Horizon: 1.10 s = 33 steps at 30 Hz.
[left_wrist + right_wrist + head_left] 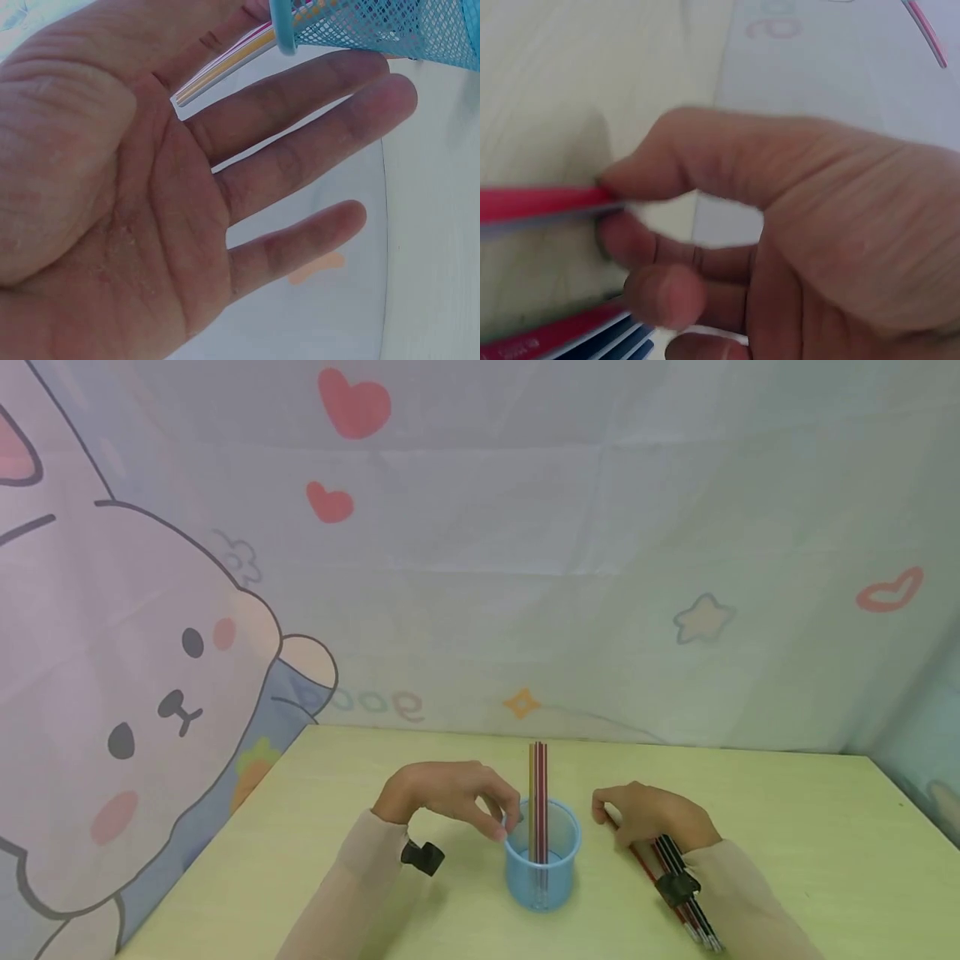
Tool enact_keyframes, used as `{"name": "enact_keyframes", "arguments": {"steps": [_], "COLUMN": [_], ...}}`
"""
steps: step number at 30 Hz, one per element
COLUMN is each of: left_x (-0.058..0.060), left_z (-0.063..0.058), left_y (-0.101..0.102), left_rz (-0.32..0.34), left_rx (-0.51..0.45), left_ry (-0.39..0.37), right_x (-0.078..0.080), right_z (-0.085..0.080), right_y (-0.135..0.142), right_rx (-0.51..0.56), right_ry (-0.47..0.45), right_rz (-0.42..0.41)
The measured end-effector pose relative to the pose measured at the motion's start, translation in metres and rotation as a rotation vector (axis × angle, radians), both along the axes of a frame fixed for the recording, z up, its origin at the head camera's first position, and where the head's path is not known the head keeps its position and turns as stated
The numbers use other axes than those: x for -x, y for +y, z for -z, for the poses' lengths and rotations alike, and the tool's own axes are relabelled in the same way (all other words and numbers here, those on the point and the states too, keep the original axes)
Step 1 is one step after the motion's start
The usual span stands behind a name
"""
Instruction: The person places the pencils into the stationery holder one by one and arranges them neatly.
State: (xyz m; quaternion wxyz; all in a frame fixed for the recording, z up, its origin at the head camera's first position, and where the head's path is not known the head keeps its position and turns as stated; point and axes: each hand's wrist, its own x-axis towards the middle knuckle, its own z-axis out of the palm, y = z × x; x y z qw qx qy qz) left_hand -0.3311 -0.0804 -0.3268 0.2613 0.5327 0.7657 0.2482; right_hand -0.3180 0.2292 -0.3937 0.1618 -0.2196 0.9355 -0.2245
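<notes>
Pencil (540, 202), red, tip-pinched by right hand (648, 814); best raised clear of loose pencils (670, 854) below those fingers. Left hand (457, 793) nips rim of cup (517, 881) (light grip should steady it).

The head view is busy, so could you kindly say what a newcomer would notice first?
Probably the cartoon rabbit at left on the backdrop. Then the blue cup of upright pencils on the table, the left hand at its rim. To the right, the right hand pinches a red pencil.
</notes>
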Motion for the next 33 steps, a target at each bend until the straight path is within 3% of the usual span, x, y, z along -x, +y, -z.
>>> {"name": "enact_keyframes", "arguments": {"steps": [9, 16, 24, 33], "left_x": [0.001, 0.001, -0.001, -0.001], "left_z": [0.0, 0.0, -0.005, -0.003], "left_y": [0.001, 0.003, 0.003, 0.003], "left_rz": [0.01, 0.016, 0.011, 0.011], "left_rx": [0.004, 0.005, 0.006, 0.008], "left_ry": [0.007, 0.006, 0.01, -0.002], "right_x": [0.009, 0.007, -0.006, -0.017], "right_z": [-0.004, -0.027, -0.056, -0.069], "right_y": [0.003, 0.005, 0.0, -0.005], "right_rx": [0.131, 0.229, 0.492, 0.854], "right_ry": [0.016, 0.199, 0.352, 0.458], "right_rz": [-0.137, -0.179, -0.083, 0.004]}}
